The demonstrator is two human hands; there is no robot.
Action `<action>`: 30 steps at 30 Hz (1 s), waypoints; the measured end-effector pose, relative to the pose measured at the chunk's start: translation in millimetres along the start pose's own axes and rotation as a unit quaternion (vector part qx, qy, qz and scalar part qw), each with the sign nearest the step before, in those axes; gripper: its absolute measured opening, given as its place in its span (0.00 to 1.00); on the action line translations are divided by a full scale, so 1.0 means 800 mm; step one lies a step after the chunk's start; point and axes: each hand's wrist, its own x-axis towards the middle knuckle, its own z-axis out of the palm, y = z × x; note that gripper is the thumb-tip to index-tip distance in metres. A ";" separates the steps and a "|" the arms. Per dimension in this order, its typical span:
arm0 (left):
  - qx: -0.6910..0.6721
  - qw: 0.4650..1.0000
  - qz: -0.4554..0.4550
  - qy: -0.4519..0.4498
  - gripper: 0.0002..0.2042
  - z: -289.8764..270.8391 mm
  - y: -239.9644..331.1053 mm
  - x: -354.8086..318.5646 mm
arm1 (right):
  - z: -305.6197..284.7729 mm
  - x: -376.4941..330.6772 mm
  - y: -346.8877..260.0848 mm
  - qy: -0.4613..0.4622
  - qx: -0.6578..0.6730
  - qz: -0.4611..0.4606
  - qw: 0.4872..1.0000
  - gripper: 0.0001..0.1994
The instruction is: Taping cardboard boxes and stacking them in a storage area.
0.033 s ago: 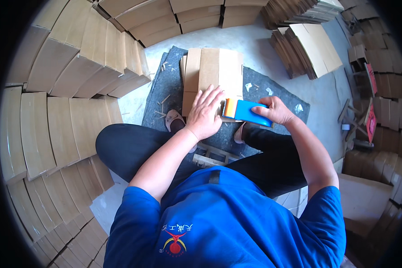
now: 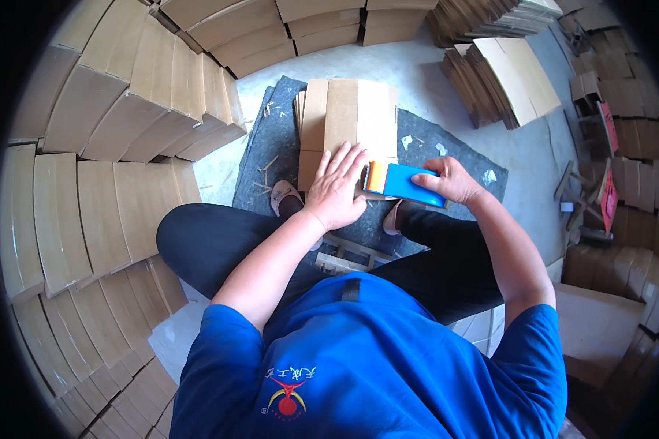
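In the centre of the frame, the left hand [image 2: 334, 194] is lying flat on the near end of a cardboard box [image 2: 342, 110], its fingers extending toward the top. Just right of it, the right hand [image 2: 458, 183] is gripping a blue and orange tape dispenser [image 2: 406, 183] over the box's lower right corner. The box is sitting upper centre on a dark mat [image 2: 461, 154]; flattened cardboard [image 2: 518, 80] is leaning in the upper right.

We see, at upper centre, a dark mat [image 2: 282, 135] on pale floor [image 2: 417, 80], bearing a cardboard box [image 2: 359, 110] and scraps [image 2: 488, 177].
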 end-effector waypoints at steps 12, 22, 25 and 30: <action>0.184 0.975 -0.045 -0.119 0.42 0.015 0.008 -0.002 | -0.067 -0.035 -0.003 -0.027 -0.042 0.040 0.998 0.27; 0.193 0.975 -0.044 -0.105 0.41 0.029 0.010 0.002 | -0.037 -0.008 0.017 -0.006 -0.262 0.103 0.960 0.28; 0.190 0.975 -0.048 -0.105 0.41 0.029 0.014 0.003 | 0.007 -0.003 -0.021 -0.002 -0.291 0.115 0.950 0.26; 0.200 0.974 -0.040 -0.102 0.41 0.028 0.012 0.003 | 0.093 -0.003 -0.021 0.115 -0.352 -0.002 0.929 0.29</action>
